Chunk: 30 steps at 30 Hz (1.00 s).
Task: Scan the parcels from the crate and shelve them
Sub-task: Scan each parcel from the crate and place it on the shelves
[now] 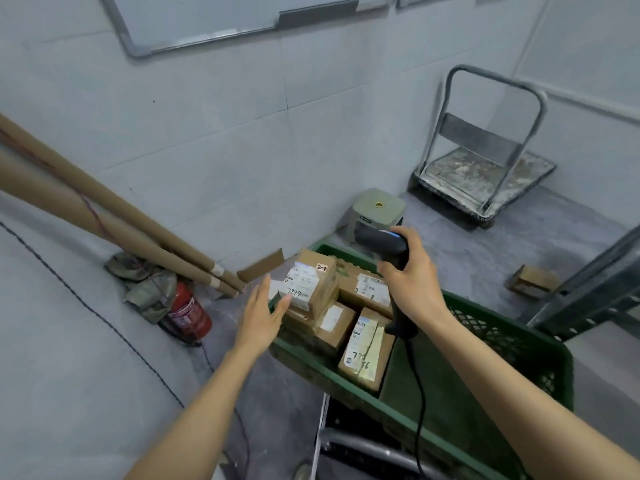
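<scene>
A green plastic crate (512,341) holds several brown cardboard parcels with white labels. The topmost parcel (311,282), marked "2-4", lies tilted at the crate's far left corner. Another parcel (367,348) with a handwritten number lies nearer to me. My right hand (412,278) grips a black corded barcode scanner (384,244), its head above the crate and pointing left toward the top parcel; a pale glow shows on that label. My left hand (263,313) is stretched out flat, fingers straight, just left of the top parcel, fingertips close to its side.
A grey platform trolley (485,174) stands at the back right. A grey stool (377,209) sits behind the crate. Cardboard tubes (104,216) lean on the left wall above a red fire extinguisher (188,315). A lone box (533,280) and a metal shelf frame (588,285) are to the right.
</scene>
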{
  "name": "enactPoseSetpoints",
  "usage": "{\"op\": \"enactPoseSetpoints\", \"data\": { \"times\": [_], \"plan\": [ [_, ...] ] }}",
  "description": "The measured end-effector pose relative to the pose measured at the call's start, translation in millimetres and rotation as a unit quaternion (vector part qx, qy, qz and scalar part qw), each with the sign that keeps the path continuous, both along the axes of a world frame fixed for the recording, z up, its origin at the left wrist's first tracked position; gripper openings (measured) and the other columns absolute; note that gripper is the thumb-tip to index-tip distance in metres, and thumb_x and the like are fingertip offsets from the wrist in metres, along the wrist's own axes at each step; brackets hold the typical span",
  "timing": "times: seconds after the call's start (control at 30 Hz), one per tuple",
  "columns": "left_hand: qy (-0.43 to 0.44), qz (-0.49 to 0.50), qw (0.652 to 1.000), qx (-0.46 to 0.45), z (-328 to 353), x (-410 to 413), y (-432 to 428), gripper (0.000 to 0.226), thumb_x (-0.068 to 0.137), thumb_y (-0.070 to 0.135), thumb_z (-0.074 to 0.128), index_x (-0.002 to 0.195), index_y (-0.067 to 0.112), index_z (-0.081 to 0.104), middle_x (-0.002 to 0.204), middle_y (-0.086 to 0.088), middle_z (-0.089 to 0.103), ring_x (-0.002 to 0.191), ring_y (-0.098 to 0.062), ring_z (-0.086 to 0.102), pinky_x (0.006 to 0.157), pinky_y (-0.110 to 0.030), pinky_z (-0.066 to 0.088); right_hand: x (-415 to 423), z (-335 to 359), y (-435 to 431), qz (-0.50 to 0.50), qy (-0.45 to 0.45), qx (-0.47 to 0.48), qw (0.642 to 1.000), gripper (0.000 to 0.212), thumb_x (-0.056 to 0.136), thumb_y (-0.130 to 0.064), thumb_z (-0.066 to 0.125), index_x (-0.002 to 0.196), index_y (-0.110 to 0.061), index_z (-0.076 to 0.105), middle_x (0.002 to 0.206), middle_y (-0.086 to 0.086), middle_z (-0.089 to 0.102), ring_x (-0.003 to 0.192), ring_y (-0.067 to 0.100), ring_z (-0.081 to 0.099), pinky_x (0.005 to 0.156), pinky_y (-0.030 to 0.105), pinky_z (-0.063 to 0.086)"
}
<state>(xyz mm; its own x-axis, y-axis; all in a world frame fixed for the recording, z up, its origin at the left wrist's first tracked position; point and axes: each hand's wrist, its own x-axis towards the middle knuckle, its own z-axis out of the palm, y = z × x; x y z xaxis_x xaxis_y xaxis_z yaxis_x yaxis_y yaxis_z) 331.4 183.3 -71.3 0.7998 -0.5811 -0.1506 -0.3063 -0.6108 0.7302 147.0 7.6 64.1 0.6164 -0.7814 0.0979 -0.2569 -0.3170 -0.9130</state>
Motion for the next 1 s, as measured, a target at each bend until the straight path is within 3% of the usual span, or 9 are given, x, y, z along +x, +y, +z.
{"op": "enactPoseSetpoints", "data": {
  "times": [0.17,0.27,0.47,0.6,0.73,0.87,1.0],
  "plan": [
    [0.049,-0.043,0.998,-0.006,-26,35,-16,0.077,0.089,0.059,0.045,0.153,0.026,0.017,0.158,-0.002,0.022,0.145,-0.020,0.020,0.116,-0.041,0.022,32,-22,4,-0.032,0.027,0.009,0.999,0.052,0.086,0.000,0.056,0.125,-0.032,0.044,0.100,-0.006,0.059,0.069,0.001,0.058,0.050,0.009,0.043],
    [0.091,-0.068,0.993,-0.019,-38,45,-26,0.075,0.089,0.059,0.047,0.152,0.026,0.021,0.154,-0.003,0.030,0.140,-0.023,0.031,0.112,-0.049,0.032,44,-33,6,-0.051,0.041,0.010,0.998,0.052,0.086,-0.001,0.058,0.123,-0.035,0.043,0.095,-0.016,0.057,0.072,-0.003,0.058,0.052,0.008,0.043],
    [0.097,-0.092,0.990,-0.030,-55,60,-44,0.075,0.089,0.054,0.052,0.152,0.028,0.019,0.146,-0.004,0.043,0.131,-0.022,0.044,0.106,-0.045,0.039,59,-48,7,-0.075,0.048,0.024,0.996,0.052,0.087,-0.001,0.058,0.125,-0.032,0.044,0.094,-0.018,0.057,0.072,0.001,0.059,0.050,0.010,0.045],
    [0.104,-0.107,0.988,-0.036,-62,65,-56,0.079,0.083,0.064,0.052,0.149,0.038,0.017,0.137,0.002,0.050,0.121,-0.019,0.051,0.095,-0.034,0.043,62,-54,7,-0.082,0.045,0.024,0.995,0.050,0.088,-0.002,0.060,0.121,-0.035,0.043,0.097,-0.018,0.055,0.074,-0.008,0.058,0.052,0.005,0.043],
    [0.163,-0.121,0.977,-0.056,-66,66,-65,0.105,0.064,0.083,0.052,0.150,0.039,0.011,0.142,0.002,0.047,0.125,-0.018,0.049,0.102,-0.041,0.043,63,-59,8,-0.087,0.052,0.022,0.995,0.050,0.088,-0.001,0.059,0.116,-0.038,0.042,0.095,-0.018,0.056,0.070,-0.007,0.058,0.051,0.006,0.043],
    [0.163,-0.135,0.976,-0.056,-68,66,-66,0.099,0.069,0.071,0.058,0.150,0.038,0.012,0.143,0.003,0.046,0.127,-0.018,0.047,0.096,-0.031,0.040,62,-62,9,-0.095,0.064,0.025,0.993,0.051,0.088,-0.002,0.059,0.118,-0.038,0.041,0.094,-0.019,0.055,0.070,-0.007,0.058,0.052,0.008,0.044],
    [0.159,-0.133,0.978,-0.040,-69,69,-67,0.094,0.080,0.057,0.064,0.152,0.035,0.007,0.147,0.001,0.042,0.130,-0.021,0.044,0.096,-0.031,0.036,60,-61,9,-0.105,0.062,0.028,0.992,0.050,0.088,-0.002,0.059,0.121,-0.036,0.042,0.094,-0.018,0.055,0.069,-0.007,0.058,0.051,0.009,0.044]
  ]
}}
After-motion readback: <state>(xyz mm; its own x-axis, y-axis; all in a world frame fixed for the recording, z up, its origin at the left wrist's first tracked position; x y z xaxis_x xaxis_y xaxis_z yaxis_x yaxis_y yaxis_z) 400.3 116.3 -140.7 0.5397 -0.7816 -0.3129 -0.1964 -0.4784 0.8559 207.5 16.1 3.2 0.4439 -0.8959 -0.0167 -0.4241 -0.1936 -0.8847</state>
